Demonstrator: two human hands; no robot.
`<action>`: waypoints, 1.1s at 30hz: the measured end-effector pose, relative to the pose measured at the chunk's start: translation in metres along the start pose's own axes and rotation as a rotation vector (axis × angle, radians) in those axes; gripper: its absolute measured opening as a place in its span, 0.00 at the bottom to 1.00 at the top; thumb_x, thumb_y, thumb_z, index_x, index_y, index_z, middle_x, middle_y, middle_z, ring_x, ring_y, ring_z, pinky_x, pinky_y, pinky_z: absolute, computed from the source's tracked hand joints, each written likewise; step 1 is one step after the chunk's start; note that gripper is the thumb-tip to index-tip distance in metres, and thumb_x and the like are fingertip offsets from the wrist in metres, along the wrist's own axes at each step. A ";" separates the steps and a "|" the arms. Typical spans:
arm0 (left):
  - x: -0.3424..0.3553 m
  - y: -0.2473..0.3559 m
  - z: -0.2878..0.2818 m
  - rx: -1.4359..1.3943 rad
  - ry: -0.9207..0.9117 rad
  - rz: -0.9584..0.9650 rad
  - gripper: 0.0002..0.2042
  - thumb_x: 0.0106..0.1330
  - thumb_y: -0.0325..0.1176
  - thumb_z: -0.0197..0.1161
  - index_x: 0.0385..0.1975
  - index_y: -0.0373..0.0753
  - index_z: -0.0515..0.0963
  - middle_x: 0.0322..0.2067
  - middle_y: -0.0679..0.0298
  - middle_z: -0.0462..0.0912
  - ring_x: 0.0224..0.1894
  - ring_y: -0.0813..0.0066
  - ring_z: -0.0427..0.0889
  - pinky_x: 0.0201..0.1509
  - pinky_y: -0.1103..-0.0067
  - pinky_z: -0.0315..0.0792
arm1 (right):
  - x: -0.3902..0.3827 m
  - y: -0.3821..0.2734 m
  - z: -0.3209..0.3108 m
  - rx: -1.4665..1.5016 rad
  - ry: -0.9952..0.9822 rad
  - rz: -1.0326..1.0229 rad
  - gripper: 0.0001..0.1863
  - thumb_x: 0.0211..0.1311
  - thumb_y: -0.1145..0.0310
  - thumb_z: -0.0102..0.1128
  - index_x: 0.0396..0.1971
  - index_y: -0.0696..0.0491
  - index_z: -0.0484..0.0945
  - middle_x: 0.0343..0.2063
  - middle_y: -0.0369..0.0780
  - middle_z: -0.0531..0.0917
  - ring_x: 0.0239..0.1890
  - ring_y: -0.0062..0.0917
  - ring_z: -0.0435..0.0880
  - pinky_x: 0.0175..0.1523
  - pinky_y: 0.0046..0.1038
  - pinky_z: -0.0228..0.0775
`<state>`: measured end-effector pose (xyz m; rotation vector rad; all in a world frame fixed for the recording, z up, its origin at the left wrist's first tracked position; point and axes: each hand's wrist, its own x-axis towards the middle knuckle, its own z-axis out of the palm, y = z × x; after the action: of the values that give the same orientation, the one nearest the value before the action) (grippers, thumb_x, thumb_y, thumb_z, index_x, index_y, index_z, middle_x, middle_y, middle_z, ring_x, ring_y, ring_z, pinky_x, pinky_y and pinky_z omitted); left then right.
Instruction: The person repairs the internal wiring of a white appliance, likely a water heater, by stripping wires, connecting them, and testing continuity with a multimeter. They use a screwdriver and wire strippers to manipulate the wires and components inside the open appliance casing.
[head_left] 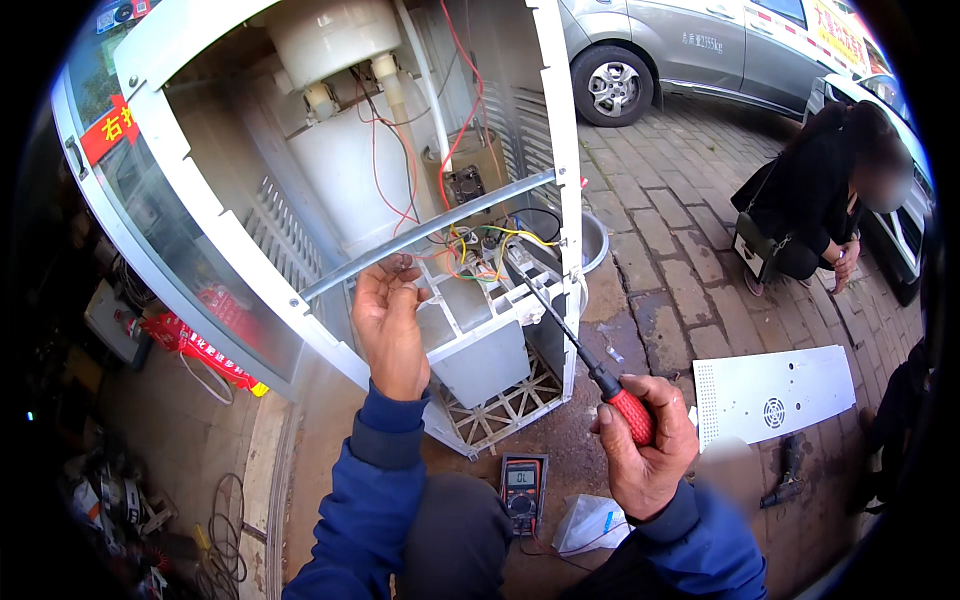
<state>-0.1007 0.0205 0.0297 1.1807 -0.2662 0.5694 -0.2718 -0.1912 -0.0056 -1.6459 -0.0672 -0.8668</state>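
An opened white appliance cabinet [190,190], like a water dispenser, stands before me with its insides bare. My left hand [390,325] is just below the grey metal crossbar [430,228], its fingers curled together at the left end of the loose wires [470,262]. Whatever those fingertips pinch is too small to make out. In my right hand [648,455] is a screwdriver [630,412] with a red and black handle. Its long shaft slants up and left into the cabinet, and the tip is lost among the wires and white plastic frame [500,308].
A multimeter [523,490] lies on the ground near my knees, beside a clear plastic bag [592,525]. To the right are a perforated white panel [775,392] and a power drill [786,472]. Another person [825,190] squats near parked vehicles [690,50]. Cables [225,540] clutter the left floor.
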 end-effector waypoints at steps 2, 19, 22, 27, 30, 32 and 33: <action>0.005 -0.011 -0.006 0.115 -0.071 -0.011 0.10 0.69 0.22 0.58 0.49 0.34 0.75 0.43 0.63 0.81 0.40 0.79 0.79 0.45 0.81 0.75 | 0.000 0.000 -0.001 -0.003 -0.001 0.001 0.16 0.55 0.78 0.71 0.44 0.60 0.78 0.33 0.44 0.82 0.33 0.29 0.82 0.41 0.25 0.74; 0.011 -0.028 0.024 0.407 -0.084 0.438 0.20 0.64 0.21 0.68 0.57 0.35 0.79 0.38 0.62 0.86 0.36 0.77 0.84 0.39 0.79 0.78 | 0.002 -0.002 -0.006 0.005 -0.001 0.053 0.14 0.57 0.78 0.70 0.43 0.59 0.79 0.31 0.42 0.81 0.31 0.26 0.81 0.40 0.24 0.72; 0.022 -0.022 0.026 0.681 -0.145 0.586 0.24 0.61 0.19 0.70 0.59 0.37 0.80 0.44 0.61 0.85 0.40 0.81 0.82 0.41 0.82 0.78 | 0.002 -0.002 -0.006 0.006 0.002 0.057 0.14 0.57 0.78 0.70 0.43 0.59 0.79 0.30 0.42 0.81 0.31 0.25 0.81 0.40 0.24 0.72; 0.031 -0.011 0.029 0.776 -0.275 0.632 0.23 0.57 0.19 0.71 0.55 0.37 0.82 0.38 0.58 0.86 0.34 0.75 0.85 0.40 0.79 0.78 | 0.002 0.001 -0.006 0.012 0.005 0.064 0.14 0.57 0.78 0.70 0.42 0.59 0.79 0.30 0.41 0.81 0.30 0.25 0.80 0.39 0.23 0.71; 0.032 -0.006 0.028 0.803 -0.305 0.657 0.21 0.55 0.20 0.72 0.52 0.36 0.83 0.35 0.57 0.86 0.32 0.70 0.86 0.39 0.77 0.78 | 0.002 0.001 -0.005 0.007 -0.001 0.060 0.13 0.58 0.77 0.70 0.42 0.59 0.79 0.29 0.41 0.80 0.29 0.24 0.79 0.38 0.23 0.71; 0.037 -0.009 0.025 0.830 -0.307 0.720 0.19 0.55 0.20 0.72 0.48 0.35 0.84 0.34 0.56 0.86 0.31 0.63 0.86 0.40 0.74 0.78 | 0.003 -0.001 -0.005 -0.005 -0.007 0.051 0.13 0.58 0.77 0.70 0.42 0.59 0.79 0.28 0.41 0.79 0.29 0.24 0.78 0.37 0.24 0.70; 0.036 -0.007 0.026 0.812 -0.281 0.679 0.18 0.54 0.20 0.72 0.47 0.35 0.84 0.33 0.56 0.85 0.31 0.62 0.85 0.40 0.73 0.78 | 0.004 -0.001 -0.005 -0.009 -0.008 0.047 0.13 0.58 0.77 0.70 0.42 0.59 0.79 0.28 0.41 0.79 0.29 0.24 0.78 0.37 0.24 0.70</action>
<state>-0.0650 0.0051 0.0513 1.9768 -0.7355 1.1693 -0.2718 -0.1970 -0.0029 -1.6529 -0.0297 -0.8256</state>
